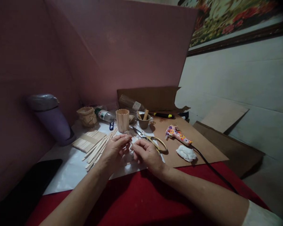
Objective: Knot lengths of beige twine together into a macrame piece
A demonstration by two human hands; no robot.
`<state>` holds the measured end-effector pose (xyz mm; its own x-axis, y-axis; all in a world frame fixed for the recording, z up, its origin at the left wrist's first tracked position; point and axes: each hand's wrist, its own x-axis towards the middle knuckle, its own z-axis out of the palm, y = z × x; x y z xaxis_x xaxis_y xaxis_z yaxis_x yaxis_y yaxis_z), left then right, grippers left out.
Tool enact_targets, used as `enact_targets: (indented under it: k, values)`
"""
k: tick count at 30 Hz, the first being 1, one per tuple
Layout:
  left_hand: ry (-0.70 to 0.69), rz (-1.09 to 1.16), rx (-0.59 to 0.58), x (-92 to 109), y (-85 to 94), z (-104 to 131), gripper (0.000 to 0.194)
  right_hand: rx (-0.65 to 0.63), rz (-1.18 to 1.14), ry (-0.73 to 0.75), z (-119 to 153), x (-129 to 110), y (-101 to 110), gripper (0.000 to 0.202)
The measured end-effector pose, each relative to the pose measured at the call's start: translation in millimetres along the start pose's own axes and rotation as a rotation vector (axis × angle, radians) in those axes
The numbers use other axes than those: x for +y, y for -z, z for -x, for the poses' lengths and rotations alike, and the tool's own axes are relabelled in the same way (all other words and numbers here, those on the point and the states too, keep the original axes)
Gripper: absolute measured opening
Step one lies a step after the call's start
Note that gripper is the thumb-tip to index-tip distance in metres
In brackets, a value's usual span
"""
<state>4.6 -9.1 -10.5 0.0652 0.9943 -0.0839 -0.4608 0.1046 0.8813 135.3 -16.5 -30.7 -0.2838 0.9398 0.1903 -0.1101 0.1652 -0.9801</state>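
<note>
My left hand (116,149) and my right hand (145,153) meet at the fingertips over the white sheet (58,175). Both are closed in a pinch; whatever lies between the fingers is too small to make out. Just beyond them stands a cup made of wooden sticks (122,120) with a scalloped rim. Gold-handled scissors (158,142) lie with their blades partly apart, close behind my right hand. Loose wooden craft sticks (97,153) fan out to the left of my left hand, beside a banded bundle of sticks (88,141).
A floral glue gun (178,135) with a black cord lies on cardboard (202,149) at the right, near a crumpled white tissue (186,153). A small pot (144,123), a plastic bottle (105,115), a yellow-black cutter (163,115) and a purple tumbler (52,122) stand or lie around.
</note>
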Motion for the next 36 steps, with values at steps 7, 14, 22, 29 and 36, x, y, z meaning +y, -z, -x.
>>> enact_targets:
  k: [7,14,22,29,36]
  values:
    - [-0.041,0.175,0.145,20,13.4,-8,0.005,-0.072,-0.021,0.011,1,-15,8,0.027]
    - [-0.217,0.311,0.331,39,33.6,-18,0.018,-0.049,-0.167,0.039,-6,-24,26,0.024]
    - [-0.166,0.207,0.349,38,34.2,-19,0.016,-0.238,0.282,0.182,-5,-32,41,0.029]
    - [0.062,0.053,-0.058,16,12.7,-5,0.003,0.018,0.386,0.358,5,-32,24,0.023]
    - [0.100,-0.018,-0.128,1,-1.5,6,0.014,-0.080,0.026,0.060,-1,-5,11,0.030]
